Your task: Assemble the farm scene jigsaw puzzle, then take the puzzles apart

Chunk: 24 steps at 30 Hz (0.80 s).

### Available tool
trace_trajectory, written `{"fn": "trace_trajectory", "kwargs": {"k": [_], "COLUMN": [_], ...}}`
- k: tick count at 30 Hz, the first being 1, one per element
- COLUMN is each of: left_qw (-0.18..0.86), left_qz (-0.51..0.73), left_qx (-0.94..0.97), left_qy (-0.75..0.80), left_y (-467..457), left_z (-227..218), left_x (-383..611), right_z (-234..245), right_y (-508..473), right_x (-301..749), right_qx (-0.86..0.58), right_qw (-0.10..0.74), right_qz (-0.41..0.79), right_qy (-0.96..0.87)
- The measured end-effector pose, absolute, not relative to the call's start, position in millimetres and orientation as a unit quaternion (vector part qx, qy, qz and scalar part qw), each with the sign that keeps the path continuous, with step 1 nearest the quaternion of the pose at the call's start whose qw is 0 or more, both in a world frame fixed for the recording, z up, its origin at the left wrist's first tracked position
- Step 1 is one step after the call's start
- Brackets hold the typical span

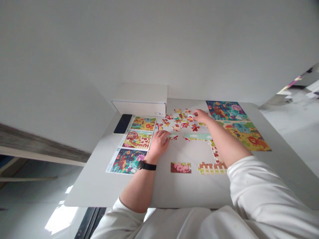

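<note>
My left hand [159,143] rests on the table with fingers loosely curved and thumb apart, its fingertips beside a small puzzle piece [173,137]. At the far side of the loose pieces, my right hand [201,116] is closed in a pinch at a red and white puzzle piece [190,118]; the fingers partly cover the contact. Several loose puzzle pieces [184,125] lie face up between the hands. Nearer me are joined sections: a sky strip [198,136], a white-fence corner [211,168] and a pink pig section [180,167]. My right forearm hides part of the right-hand edge.
Left of my left hand lies a reference sheet [136,139] with three pictures. A dark phone [123,123] lies beside it, and a white box [142,99] stands behind. Two finished pictures, a dark one [225,110] and a yellow one [245,136], lie at right. A wall bounds the table's back.
</note>
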<state>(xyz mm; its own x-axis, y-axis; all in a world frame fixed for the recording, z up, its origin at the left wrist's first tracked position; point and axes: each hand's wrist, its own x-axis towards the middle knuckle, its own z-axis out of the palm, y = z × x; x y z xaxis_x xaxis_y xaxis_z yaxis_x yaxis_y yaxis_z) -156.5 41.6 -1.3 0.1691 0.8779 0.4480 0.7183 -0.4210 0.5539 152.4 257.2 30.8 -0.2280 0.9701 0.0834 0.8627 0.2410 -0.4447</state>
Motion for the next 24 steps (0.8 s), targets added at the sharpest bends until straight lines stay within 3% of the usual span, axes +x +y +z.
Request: {"fn": "trace_trajectory", "kwargs": {"k": [6,12,18,24], "left_qw": [0.094,0.089,0.141,0.399], "left_qz": [0.361,0.372,0.443,0.472], "left_qx": [0.747,0.739,0.694,0.592], "left_qy": [0.551,0.555,0.550,0.518], "left_y": [42.3,46.2,34.9,31.2], "left_z": [-3.5,-5.6,11.1,40.3], "left_x": [-155.5,-156.3,-146.9,-102.5], "right_z": [38.9,38.7,17.4,10.9], "right_y": [190.8,107.3,70.6,60.5], "right_x": [173.2,185.8,163.7,145.3], "right_qx": [-0.542,-0.455,-0.463,-0.459], "right_qw": [0.452,0.586,0.568,0.499], "right_qz": [0.338,0.491,0.537,0.542], "right_qy": [-0.623,-0.456,-0.418,-0.497]}}
